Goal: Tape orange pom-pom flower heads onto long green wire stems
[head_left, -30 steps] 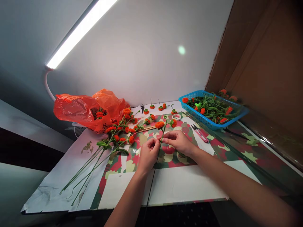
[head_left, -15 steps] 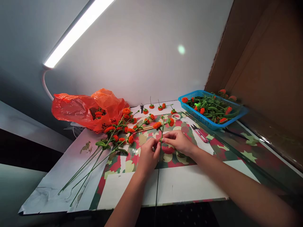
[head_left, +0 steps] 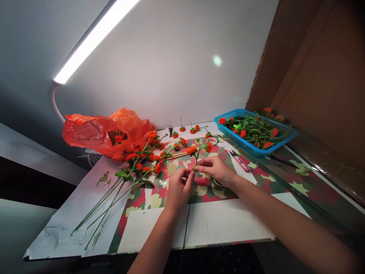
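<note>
Between my hands stands a flower stem [head_left: 197, 154], green, with orange pompom-like blooms near its top; its lower end runs as a thin dark wire towards the table's front edge. My left hand [head_left: 180, 185] pinches the stem from the left, thumb against fingers. Just above, from the right, the closed fingertips of my right hand [head_left: 214, 170] grip it too. A roll [head_left: 218, 183] lies partly hidden beneath my right hand. Finished-looking orange flower sprays [head_left: 137, 161] with long green stems lie left of my hands.
A blue basket [head_left: 248, 150] of green stems and orange blooms stands back right. Pink-handled snips [head_left: 242, 163] and a white tape ring [head_left: 211, 141] lie nearby. An orange plastic bag [head_left: 85, 129] sits back left, under a lamp [head_left: 94, 42]. Loose flower heads [head_left: 192, 130] line the back.
The stem's top has tilted slightly to the right, and its lower wire has swung a little left. Both hands keep their pinch on it.
</note>
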Tool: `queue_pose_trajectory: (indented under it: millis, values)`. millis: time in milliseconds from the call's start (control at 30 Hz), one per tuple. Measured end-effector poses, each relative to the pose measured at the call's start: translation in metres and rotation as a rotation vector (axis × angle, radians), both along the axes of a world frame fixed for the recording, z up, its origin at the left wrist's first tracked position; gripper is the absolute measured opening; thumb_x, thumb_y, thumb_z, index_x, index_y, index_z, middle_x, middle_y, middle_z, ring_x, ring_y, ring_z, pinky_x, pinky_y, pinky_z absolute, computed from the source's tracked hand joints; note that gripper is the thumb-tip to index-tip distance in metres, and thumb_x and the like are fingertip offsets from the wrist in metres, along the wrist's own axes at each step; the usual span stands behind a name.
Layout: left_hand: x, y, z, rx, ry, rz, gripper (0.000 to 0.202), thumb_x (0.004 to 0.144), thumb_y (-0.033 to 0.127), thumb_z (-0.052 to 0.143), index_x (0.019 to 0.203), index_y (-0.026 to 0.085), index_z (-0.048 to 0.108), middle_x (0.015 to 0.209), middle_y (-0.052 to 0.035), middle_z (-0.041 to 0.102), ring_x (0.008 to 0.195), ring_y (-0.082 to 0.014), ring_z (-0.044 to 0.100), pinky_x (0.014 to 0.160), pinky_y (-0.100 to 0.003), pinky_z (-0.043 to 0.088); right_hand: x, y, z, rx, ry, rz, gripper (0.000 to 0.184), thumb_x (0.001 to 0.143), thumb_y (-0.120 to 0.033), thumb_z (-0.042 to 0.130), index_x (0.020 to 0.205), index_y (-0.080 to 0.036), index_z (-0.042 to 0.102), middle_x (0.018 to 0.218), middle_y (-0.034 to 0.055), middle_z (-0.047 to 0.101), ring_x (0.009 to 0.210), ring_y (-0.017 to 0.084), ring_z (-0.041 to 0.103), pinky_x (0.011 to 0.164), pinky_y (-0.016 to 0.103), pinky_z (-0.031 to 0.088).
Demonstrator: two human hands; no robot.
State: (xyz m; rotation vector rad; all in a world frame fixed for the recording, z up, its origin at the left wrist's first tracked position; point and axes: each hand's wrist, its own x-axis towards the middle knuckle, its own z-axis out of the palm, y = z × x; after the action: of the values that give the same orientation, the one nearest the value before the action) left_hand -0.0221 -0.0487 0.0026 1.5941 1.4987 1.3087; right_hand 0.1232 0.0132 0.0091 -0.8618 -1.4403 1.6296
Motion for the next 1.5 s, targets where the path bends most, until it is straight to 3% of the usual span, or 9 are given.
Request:
queue_pose_trajectory:
  millis: [400,700,933,1133,1367,1500]
  values:
    - [0.0004,0.0060,-0.0072,-0.141,-0.028,0.081,0.024,0.073,0.035,0.058,0.058,0.017,0.062,0.053,-0.0006,0.056,0.047,-0.0115,0.044,0.044,-0.021,0.029,-0.0031,-0.0027,-0.0032,0.073,-0.072,0.023,0.025,0.064,-0.037,0.068,0.069,-0.013,0.065,0.068,0.0022,0.063,0.064,0.013,0.056,0.060,0.026,0.043]
    - [-0.0005,0.0066,-0.0032,-0.338,-0.397,-0.045,0.024,0.067,0.037,0.066,0.066,0.013,0.064,0.055,0.0006,0.056,0.048,-0.0075,0.045,0.046,-0.018,0.034,-0.0017,-0.0010,-0.0027,0.020,-0.040,-0.016,0.023,0.063,-0.036,0.071,0.069,-0.014,0.066,0.071,0.0031,0.065,0.070,0.015,0.059,0.066,0.027,0.045]
    - [-0.0041,0.0067,-0.0061,-0.441,-0.839,-0.106,0.025,0.065,0.035,0.072,0.074,0.013,0.064,0.064,0.0010,0.053,0.054,-0.0049,0.045,0.053,-0.016,0.039,0.0005,0.0002,0.0023,-0.008,-0.006,0.028,0.024,0.059,-0.035,0.073,0.067,-0.014,0.065,0.068,0.0016,0.064,0.068,0.014,0.058,0.069,0.028,0.045]
    - [-0.0026,0.0036,-0.0082,-0.352,-0.667,-0.162,0.023,0.073,0.038,0.065,0.073,0.015,0.061,0.057,0.0040,0.045,0.049,-0.0049,0.038,0.046,-0.016,0.033,-0.0008,-0.0019,0.0052,0.035,-0.010,0.026,0.027,0.059,-0.037,0.073,0.070,-0.013,0.068,0.070,0.0035,0.065,0.068,0.015,0.059,0.068,0.030,0.046]
    - [-0.0017,0.0050,-0.0023,-0.450,-0.860,-0.163,0.022,0.063,0.032,0.074,0.071,0.013,0.065,0.060,0.0027,0.052,0.052,-0.0043,0.048,0.051,-0.015,0.041,-0.0016,-0.0036,0.0032,0.072,-0.012,-0.004,0.025,0.062,-0.034,0.072,0.073,-0.012,0.068,0.076,0.0056,0.067,0.073,0.016,0.060,0.070,0.030,0.047]
    - [0.0014,0.0036,-0.0013,-0.410,-0.814,-0.068,0.024,0.062,0.032,0.075,0.075,0.014,0.067,0.063,0.0008,0.059,0.053,-0.0060,0.053,0.051,-0.016,0.044,-0.0030,-0.0035,0.0005,0.090,-0.040,-0.041,0.024,0.063,-0.033,0.070,0.072,-0.011,0.068,0.076,0.0057,0.066,0.073,0.016,0.060,0.070,0.029,0.048]
